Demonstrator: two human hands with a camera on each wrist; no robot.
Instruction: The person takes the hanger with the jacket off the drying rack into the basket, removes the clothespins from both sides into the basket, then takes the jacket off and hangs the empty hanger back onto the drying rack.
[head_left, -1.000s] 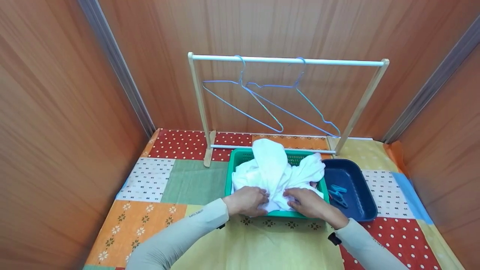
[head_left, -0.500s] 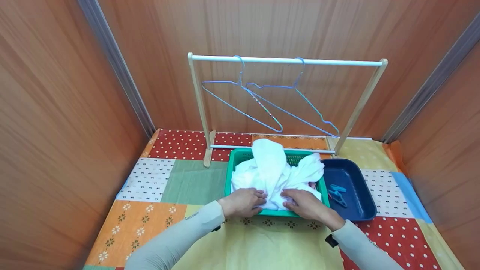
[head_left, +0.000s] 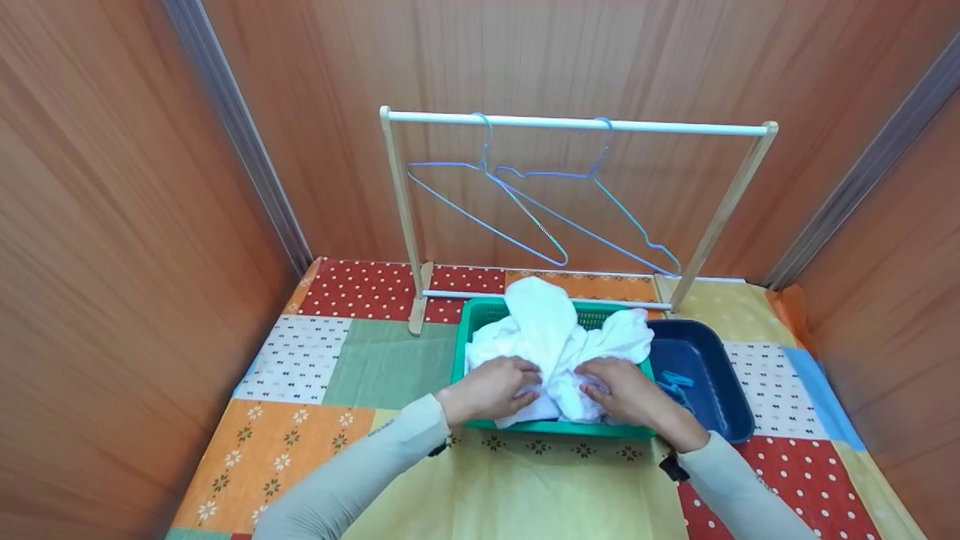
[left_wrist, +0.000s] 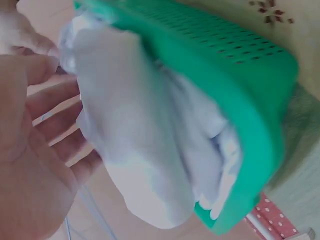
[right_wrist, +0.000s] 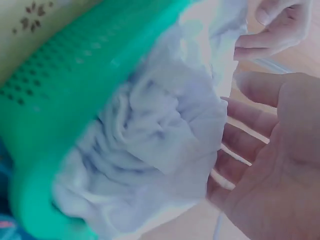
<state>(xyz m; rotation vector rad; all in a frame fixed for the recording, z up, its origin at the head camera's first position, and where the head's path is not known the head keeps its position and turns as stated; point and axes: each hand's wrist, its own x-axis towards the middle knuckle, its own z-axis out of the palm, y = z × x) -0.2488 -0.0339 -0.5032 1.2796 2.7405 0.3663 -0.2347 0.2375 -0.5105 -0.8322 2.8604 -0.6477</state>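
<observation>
A white cloth (head_left: 541, 322) lies bunched in a green plastic basket (head_left: 555, 428), with one fold standing up at the back. My left hand (head_left: 491, 390) touches the cloth's front left part; in the left wrist view its fingers (left_wrist: 57, 97) are spread and loosely bent, their tips at the cloth. On the front right part is my right hand (head_left: 622, 390). The right wrist view shows its palm facing the cloth, with the fingers (right_wrist: 245, 142) apart and fingertips against the fabric. Both thumbs point inward, close to each other. Some fingertips are hidden by the cloth.
Behind the basket stands a wooden rack with a white rod (head_left: 675, 127), where two wire hangers (head_left: 487, 214) hang. A dark blue tray (head_left: 724, 390) with blue clothespins (head_left: 675, 381) sits to the right. Wood-grain panels enclose the patchwork-covered surface (head_left: 390, 367).
Both hands have shifted slightly up and away from the basket's front rim. The cloth's front folds have changed shape, and more of the front rim shows. The right hand has moved slightly right.
</observation>
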